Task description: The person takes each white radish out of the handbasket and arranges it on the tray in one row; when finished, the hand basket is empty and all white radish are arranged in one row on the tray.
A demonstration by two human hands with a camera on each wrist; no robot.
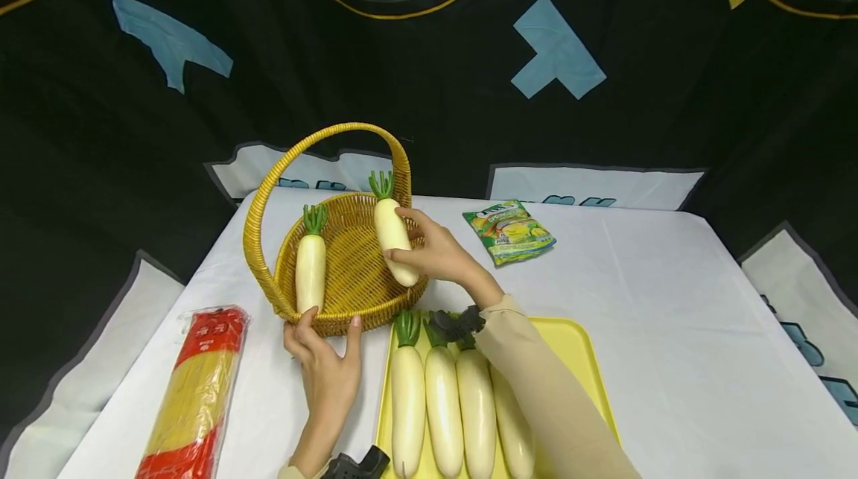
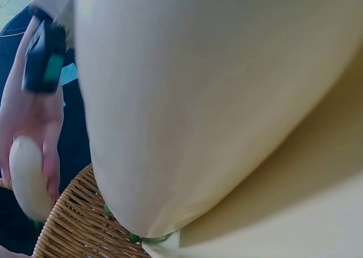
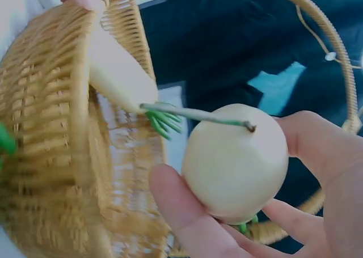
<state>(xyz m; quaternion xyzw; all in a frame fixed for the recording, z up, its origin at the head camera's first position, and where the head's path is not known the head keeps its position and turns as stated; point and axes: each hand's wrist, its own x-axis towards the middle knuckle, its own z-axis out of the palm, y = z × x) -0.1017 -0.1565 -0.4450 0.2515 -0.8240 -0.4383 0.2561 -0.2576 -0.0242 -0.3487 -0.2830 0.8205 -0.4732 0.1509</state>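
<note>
Radish (image 1: pixel 389 229) is pinched in right hand (image 1: pixel 439 248), basket (image 1: pixel 377 316) gripped by left hand (image 1: pixel 330 369) — radish may be dropped if pinch slackens.

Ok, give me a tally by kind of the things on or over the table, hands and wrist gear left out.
White radishes: 6 visible (4 tray, 1 basket, 1 right hand)
Wicker basket: 1
Yellow tray: 1
Dried noodle pack: 1
Green printed packet: 1
Total: 10
</note>
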